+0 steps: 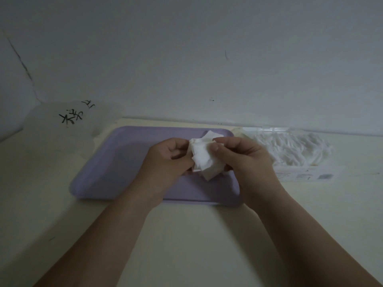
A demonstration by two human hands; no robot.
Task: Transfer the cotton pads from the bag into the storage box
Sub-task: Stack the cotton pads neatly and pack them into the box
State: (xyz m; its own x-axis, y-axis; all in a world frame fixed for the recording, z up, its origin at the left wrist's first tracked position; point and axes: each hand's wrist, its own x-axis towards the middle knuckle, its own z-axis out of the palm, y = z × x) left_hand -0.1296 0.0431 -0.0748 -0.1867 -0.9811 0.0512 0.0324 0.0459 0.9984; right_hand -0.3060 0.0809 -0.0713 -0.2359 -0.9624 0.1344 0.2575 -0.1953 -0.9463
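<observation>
i see a dim, grey-blue picture with flat, soft light and only faint shadows. the wide lens bends the table (196, 235) edges, and the whole view is slightly soft and grainy.

Two hands (165, 160) (246, 158), one tray (124, 158), perhaps one bag (294, 154).

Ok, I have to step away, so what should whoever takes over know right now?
The left hand grips the cotton pads from the side; the right hand pinches them, thumb on top.
They are held over the purple tray.
The clear container at right already holds many pads; the white bag lies at left.
To do: place this bunch in the container.
</observation>
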